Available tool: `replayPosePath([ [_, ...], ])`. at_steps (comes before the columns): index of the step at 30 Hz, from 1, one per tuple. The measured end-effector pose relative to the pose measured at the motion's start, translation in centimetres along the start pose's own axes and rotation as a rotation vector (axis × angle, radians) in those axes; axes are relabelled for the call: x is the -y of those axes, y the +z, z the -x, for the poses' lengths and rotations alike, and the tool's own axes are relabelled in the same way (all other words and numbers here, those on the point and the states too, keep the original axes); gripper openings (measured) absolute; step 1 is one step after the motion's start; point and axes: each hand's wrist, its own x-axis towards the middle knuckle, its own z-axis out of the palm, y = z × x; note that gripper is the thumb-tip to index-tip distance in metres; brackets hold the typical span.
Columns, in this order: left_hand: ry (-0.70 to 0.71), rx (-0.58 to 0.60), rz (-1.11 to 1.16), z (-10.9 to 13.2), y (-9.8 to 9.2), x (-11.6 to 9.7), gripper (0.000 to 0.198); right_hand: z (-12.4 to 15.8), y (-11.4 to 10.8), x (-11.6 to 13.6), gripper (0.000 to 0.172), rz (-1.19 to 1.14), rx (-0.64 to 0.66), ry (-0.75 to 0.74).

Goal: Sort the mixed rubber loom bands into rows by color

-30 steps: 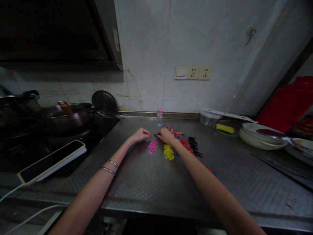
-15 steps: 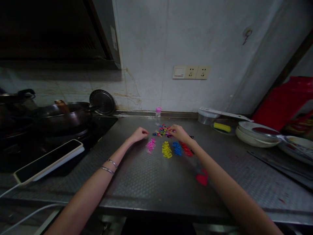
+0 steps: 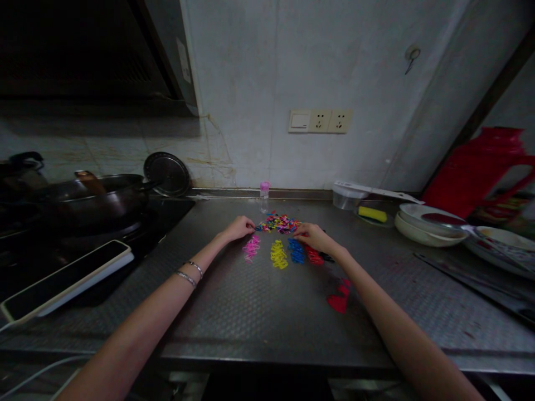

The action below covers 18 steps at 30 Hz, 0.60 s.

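Note:
A heap of mixed small coloured pieces (image 3: 279,223), thin and loop-like as small rubber bands are, lies on the metal counter (image 3: 251,317). Sorted piles sit in front of it: pink pieces (image 3: 251,247), yellow pieces (image 3: 278,254), blue pieces (image 3: 296,252), red pieces (image 3: 314,255) and, partly hidden behind my right wrist, black pieces (image 3: 326,257). My left hand (image 3: 240,228) is closed in a pinch at the heap's left edge, above the pink pile. Over the top of the blue pile, my right hand (image 3: 311,236) has its fingers pinched together. Whatever either pinch holds is too small to make out.
A clear tube with a pink cap (image 3: 264,189) stands behind the heap. Red heart shapes (image 3: 337,302) lie near my right forearm. On the left are a phone-like device (image 3: 67,281) and a pan (image 3: 96,195); bowls (image 3: 430,228) and a red jug (image 3: 476,172) stand right.
My right hand has moved from the mixed heap toward me, to the blue pile. My left hand stays pinched beside the heap. The view has shifted slightly right.

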Motion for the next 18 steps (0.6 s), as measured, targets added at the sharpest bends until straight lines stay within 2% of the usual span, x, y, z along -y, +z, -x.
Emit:
replayPosePath([
  [4, 0.006, -0.007, -0.010, -0.4, 0.3, 0.0, 0.024, 0.5, -0.3, 0.0, 0.018, -0.001, -0.053, 0.032],
  [10, 0.007, -0.018, 0.022, -1.0, 0.4, -0.4, 0.020, 1.0, -0.8, -0.1, 0.019, 0.016, -0.068, 0.112],
  [18, 0.003, -0.031, 0.126, -0.9, -0.3, -1.3, 0.020, 1.0, -1.2, -0.2, 0.020, 0.041, -0.097, 0.091],
])
